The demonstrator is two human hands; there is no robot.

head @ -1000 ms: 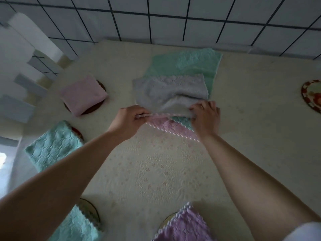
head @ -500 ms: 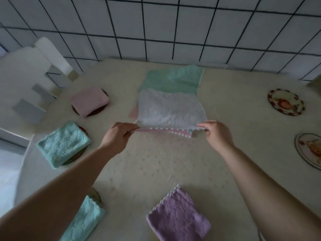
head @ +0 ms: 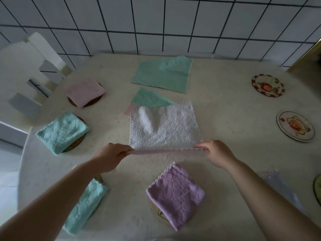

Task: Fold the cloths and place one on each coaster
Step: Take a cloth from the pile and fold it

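Observation:
My left hand [head: 111, 156] and my right hand [head: 214, 153] each pinch a near corner of a white cloth [head: 163, 126], holding its near edge raised above the table; a pink underside shows along that edge. The far part drapes over a pink cloth [head: 129, 109] and a teal cloth [head: 149, 99]. A larger teal cloth [head: 164, 73] lies flat behind. Folded cloths rest on coasters: pink [head: 85, 91], teal [head: 62, 132], teal [head: 85, 204] and purple [head: 175, 193]. Bare coasters [head: 267, 85] [head: 295, 126] lie at right.
The table [head: 225, 105] has a cream patterned cover and stands against a white tiled wall [head: 156, 25]. A white chair back [head: 34, 70] stands at the left. Another coaster's rim [head: 317, 188] shows at the right edge, beside a pale cloth [head: 278, 185].
The white cloth has been pulled toward me and spread out, off the cloth pile. My hands moved apart and nearer. The view has tilted up, showing more wall and right coasters.

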